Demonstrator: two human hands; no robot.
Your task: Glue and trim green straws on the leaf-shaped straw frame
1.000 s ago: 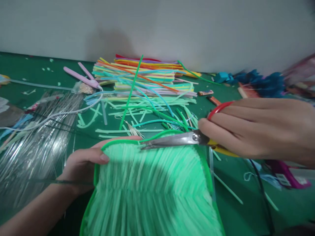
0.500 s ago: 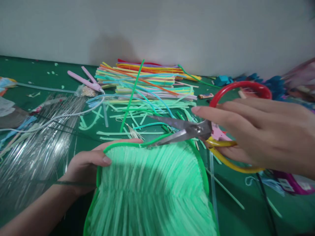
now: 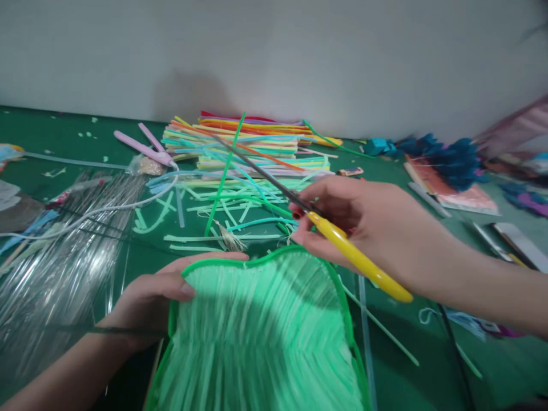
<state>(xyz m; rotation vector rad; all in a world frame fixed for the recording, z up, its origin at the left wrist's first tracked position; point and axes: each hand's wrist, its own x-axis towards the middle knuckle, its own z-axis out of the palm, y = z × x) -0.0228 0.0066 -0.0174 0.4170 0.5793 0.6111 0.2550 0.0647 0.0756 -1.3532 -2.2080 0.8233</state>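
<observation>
Mint-green panel of close-set fuzzy strips with a bright green wavy rim (image 3: 257, 331): it is facing the wearer at the front of the green desk (image 3: 402, 388), tilted up, probably so its top edge is staying in plain sight.
Left hand (image 3: 158, 285): it is pinching the panel's upper left corner, thumb lying on the front and fingers reaching behind the rim, seemingly for steadiness.
Yellow-and-red-handled metal scissors (image 3: 338, 237): they are pointing up and left, blades showing edge-on above the panel, perhaps so the tips are keeping off the strips; whether the blades are parting, one cannot tell.
Right hand (image 3: 363, 222): it is gripping the scissors, fingers curling around the handles, wrist coming in from the right.
Multicoloured bundled fuzzy stems (image 3: 240, 142): they are lying against the wall (image 3: 274, 57), likely within reach.
</observation>
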